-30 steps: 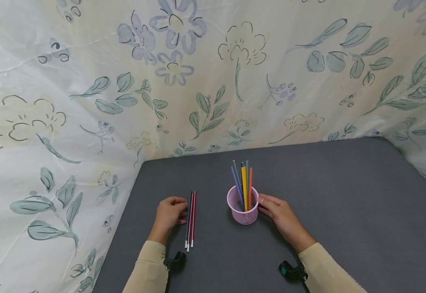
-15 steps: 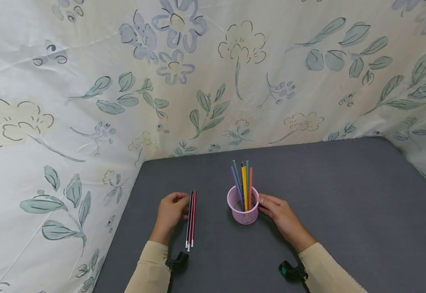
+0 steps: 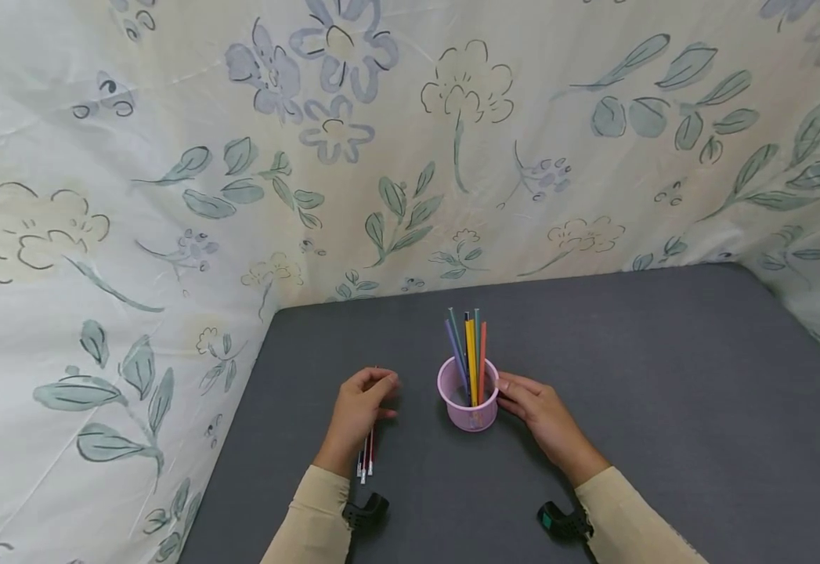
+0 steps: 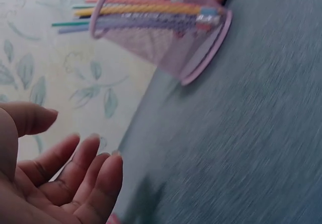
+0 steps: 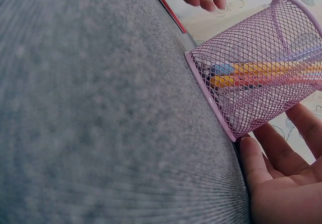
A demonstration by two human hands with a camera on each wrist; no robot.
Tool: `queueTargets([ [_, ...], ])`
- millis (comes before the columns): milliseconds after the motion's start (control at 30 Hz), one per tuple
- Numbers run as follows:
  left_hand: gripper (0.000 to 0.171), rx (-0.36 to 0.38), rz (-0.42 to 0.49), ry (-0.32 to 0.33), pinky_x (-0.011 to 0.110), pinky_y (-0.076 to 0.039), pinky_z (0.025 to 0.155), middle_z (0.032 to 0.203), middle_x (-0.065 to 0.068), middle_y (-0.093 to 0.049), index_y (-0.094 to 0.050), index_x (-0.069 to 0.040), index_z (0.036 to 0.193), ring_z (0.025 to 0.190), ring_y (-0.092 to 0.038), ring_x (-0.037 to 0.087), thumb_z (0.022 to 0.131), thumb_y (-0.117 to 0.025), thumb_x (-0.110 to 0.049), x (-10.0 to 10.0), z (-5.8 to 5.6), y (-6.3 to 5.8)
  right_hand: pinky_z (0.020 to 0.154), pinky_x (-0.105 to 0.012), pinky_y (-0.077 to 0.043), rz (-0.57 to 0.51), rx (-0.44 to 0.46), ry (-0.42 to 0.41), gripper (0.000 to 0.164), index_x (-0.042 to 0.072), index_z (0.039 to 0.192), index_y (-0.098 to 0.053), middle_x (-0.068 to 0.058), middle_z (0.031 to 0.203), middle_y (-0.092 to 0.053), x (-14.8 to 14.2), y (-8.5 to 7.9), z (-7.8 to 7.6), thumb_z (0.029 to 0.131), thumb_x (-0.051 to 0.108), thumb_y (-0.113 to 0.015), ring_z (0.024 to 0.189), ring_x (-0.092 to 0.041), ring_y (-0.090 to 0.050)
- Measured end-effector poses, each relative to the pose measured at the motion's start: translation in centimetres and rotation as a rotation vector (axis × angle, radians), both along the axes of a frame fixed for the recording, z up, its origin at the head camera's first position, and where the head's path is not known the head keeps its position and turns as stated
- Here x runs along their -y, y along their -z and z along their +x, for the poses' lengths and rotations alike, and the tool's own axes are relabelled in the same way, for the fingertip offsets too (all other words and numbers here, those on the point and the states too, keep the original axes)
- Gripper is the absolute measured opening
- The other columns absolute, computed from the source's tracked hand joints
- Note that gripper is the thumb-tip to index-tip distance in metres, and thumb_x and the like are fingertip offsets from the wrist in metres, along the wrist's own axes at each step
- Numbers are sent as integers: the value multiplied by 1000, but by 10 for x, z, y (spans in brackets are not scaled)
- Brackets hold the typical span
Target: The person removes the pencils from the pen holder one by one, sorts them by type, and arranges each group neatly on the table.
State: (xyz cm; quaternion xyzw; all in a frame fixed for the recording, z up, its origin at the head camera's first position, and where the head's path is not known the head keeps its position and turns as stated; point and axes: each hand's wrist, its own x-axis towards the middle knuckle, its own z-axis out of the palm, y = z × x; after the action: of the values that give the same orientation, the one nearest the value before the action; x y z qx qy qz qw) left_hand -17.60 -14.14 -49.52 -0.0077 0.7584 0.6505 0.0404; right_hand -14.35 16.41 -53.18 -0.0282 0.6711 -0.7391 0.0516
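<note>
My left hand (image 3: 355, 407) hovers over several dark and red pencils (image 3: 370, 454) that lie side by side on the table, covering most of them. In the left wrist view, that hand (image 4: 75, 178) has loosely bent fingers with nothing between them. A pink mesh pencil cup (image 3: 471, 421) stands upright to its right, holding several coloured pencils (image 3: 473, 345) in yellow, orange, purple and green. The fingers of my right hand (image 3: 540, 419) rest against the right side of the cup. From the right wrist, these fingers (image 5: 276, 151) look nearly straight beside the mesh.
A dark grey cloth (image 3: 649, 376) covers the tabletop. Floral fabric (image 3: 395, 110) hangs behind the table and along its left side. Black camera mounts sit at both wrists, the left mount (image 3: 366, 511) and the right mount (image 3: 565, 521).
My left hand has moved right from the left side of the loose pencils to above them, toward the cup. My right hand and the cup have stayed put.
</note>
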Motion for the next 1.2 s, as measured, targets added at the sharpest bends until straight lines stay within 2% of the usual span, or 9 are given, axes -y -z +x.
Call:
queueTargets([
  [233,29,-12,90,70,51,-61,91,112,14,-75,-73,6,118,112,-69,44,106,-73,-21,-27,3,14,108,-36,-51,-25,-6,3,46,-14,144,-61,-27,149,-60,1,3,-1,113,21,-60,136,-25,-59],
  [367,28,-12,171,86,52,-60,94,111,11,-72,-71,6,118,113,-67,41,106,-73,-20,-42,7,18,107,-35,-51,-15,-7,6,46,-13,143,-62,-26,148,-61,1,4,-2,113,22,-60,135,-23,-60],
  [533,30,-25,286,90,52,-59,95,109,10,-69,-67,10,120,108,-66,31,105,-70,-16,-57,11,25,108,-36,-51,-12,-4,6,46,-13,144,-62,-26,149,-61,1,3,-2,113,22,-61,136,-25,-59],
  [633,32,-49,324,95,53,-58,97,109,10,-70,-65,13,121,106,-67,23,105,-69,-14,-64,12,28,108,-35,-51,-8,-7,8,47,-12,144,-62,-25,149,-61,1,3,-1,113,23,-61,138,-27,-58],
  [733,31,-66,336,79,50,-57,98,110,10,-70,-64,14,122,104,-68,19,104,-67,-12,-71,14,31,108,-34,-51,-6,-13,7,46,-12,144,-63,-25,149,-61,1,4,-1,114,23,-60,139,-28,-57],
  [867,30,-83,345,58,40,-55,98,112,14,-69,-63,12,123,104,-68,22,105,-66,-12,-76,17,38,107,-33,-51,-12,-34,-2,45,-13,142,-64,-25,147,-62,1,5,-1,114,23,-59,135,-23,-61],
  [1067,32,-129,360,83,32,-48,101,120,18,-67,-59,13,126,111,-62,21,105,-62,-11,-77,21,44,105,-32,-53,-31,-53,-6,44,-16,139,-63,-29,144,-63,1,7,-1,115,20,-57,127,-14,-64],
  [1200,34,-143,353,99,30,-47,102,121,18,-67,-59,13,128,113,-61,22,105,-62,-12,-76,20,46,106,-32,-52,-33,-48,-5,44,-17,139,-63,-29,144,-62,1,7,-1,115,20,-56,127,-16,-64],
])
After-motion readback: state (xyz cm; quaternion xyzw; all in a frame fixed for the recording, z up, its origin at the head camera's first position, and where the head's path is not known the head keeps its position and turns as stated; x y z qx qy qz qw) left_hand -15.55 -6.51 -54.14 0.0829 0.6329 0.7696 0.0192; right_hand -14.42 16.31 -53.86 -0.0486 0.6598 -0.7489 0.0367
